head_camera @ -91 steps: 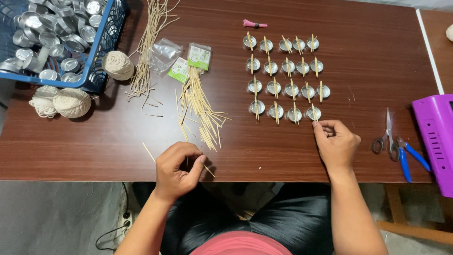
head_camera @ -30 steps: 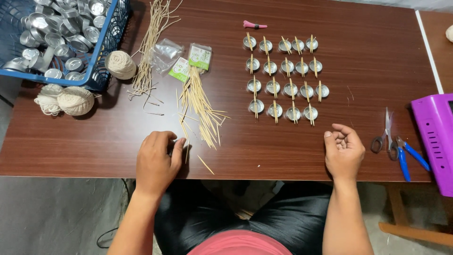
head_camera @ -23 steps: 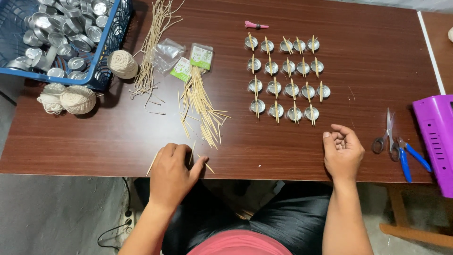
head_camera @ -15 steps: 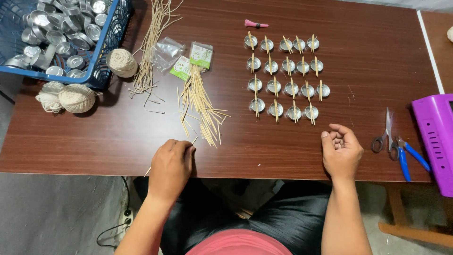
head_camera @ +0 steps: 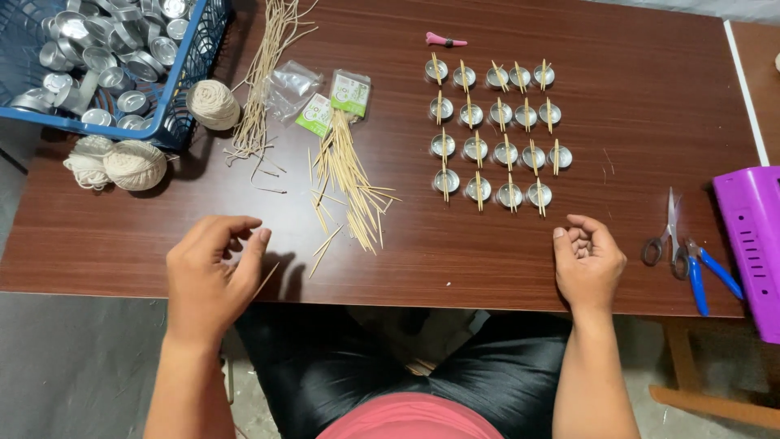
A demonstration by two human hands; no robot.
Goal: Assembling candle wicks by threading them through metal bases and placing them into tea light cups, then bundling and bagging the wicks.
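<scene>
Down at the near edge of the dark brown wooden table (head_camera: 487, 260), well to the left of and nearer than the grid of small round silver metal cups (head_camera: 492, 130): left hand (head_camera: 213, 272), thumb and forefinger closed on one end of a thin pale wooden stick (head_camera: 266, 279), the rest of it slanting out over the wood towards the table edge. Just below the grid's right corner: right hand (head_camera: 589, 264), resting on its heel, fingers half curled; impossible to tell whether anything small sits inside.

Left of the grid, a loose fan of pale wooden sticks (head_camera: 349, 175). Far left of it, a blue plastic basket (head_camera: 175, 89) of spare cups and cream balls of twine (head_camera: 134, 162). Right of it, grey scissors (head_camera: 662, 240) and blue-handled pliers (head_camera: 707, 272).

Best handled, by the look of it, with a light pinch near the stick's middle rather than its tip, kept level, no squeezing hard enough to snap it. Worth steadying with the resting hand, and keeping sleeves and wrists well short of the grid, since every cross-stick there sits loose on its rim.
</scene>
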